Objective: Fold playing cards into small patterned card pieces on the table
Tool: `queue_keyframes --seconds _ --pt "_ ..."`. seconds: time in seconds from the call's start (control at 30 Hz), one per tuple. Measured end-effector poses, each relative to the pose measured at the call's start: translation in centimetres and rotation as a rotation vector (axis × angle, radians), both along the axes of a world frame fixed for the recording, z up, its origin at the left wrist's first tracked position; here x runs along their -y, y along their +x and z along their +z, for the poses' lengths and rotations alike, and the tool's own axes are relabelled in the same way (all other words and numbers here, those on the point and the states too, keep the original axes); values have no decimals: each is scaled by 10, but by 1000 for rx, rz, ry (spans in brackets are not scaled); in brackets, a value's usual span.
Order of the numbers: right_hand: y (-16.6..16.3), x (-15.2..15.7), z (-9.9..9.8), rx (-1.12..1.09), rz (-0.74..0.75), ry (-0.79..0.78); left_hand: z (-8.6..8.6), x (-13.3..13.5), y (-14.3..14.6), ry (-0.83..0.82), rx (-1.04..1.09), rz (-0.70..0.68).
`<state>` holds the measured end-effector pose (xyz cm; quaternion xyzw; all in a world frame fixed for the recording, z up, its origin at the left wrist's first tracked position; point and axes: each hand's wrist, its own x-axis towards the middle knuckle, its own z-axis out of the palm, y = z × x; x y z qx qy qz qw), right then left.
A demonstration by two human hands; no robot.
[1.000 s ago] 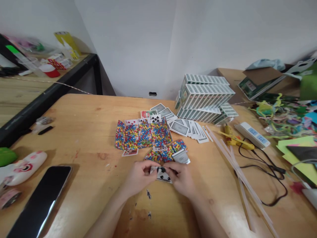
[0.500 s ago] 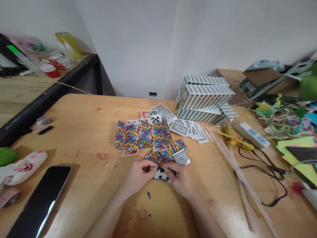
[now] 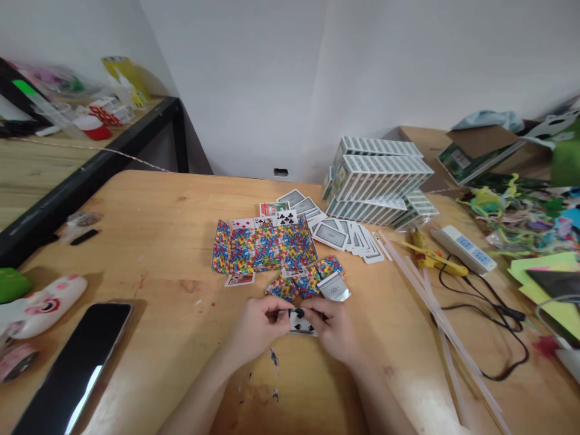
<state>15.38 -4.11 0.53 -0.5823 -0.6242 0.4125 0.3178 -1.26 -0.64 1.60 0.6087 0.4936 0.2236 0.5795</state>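
Observation:
Between my two hands, low over the table, is a playing card with black spade marks. My left hand pinches its upper left part with thumb and forefinger. On the other side, my right hand grips the upper right edge. Part of the card is hidden by my fingers. Just beyond lie folded pieces covered in colourful print and a grey-backed card. Farther off stands a folded colourful-print structure, with face-up cards showing along its back edge.
Grey-backed cards fan out by stacked striped card boxes. To the right are clear glue sticks, a yellow glue gun and a power strip. A phone lies at left.
My left hand has shifted slightly right along the card, and the card's visible part has moved a little to the right. Both hands keep their grip.

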Motion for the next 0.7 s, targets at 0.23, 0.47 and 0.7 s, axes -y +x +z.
queue_keyframes --seconds 0.23,0.47,0.7 --pt "1 -1 1 -29 -22 3 0 0 0 -26 30 36" --pt "-8 -1 -1 -208 -151 -83 -6 -1 9 -4 89 245" --pt "-28 4 -3 -509 -283 -187 -7 9 17 39 76 350"
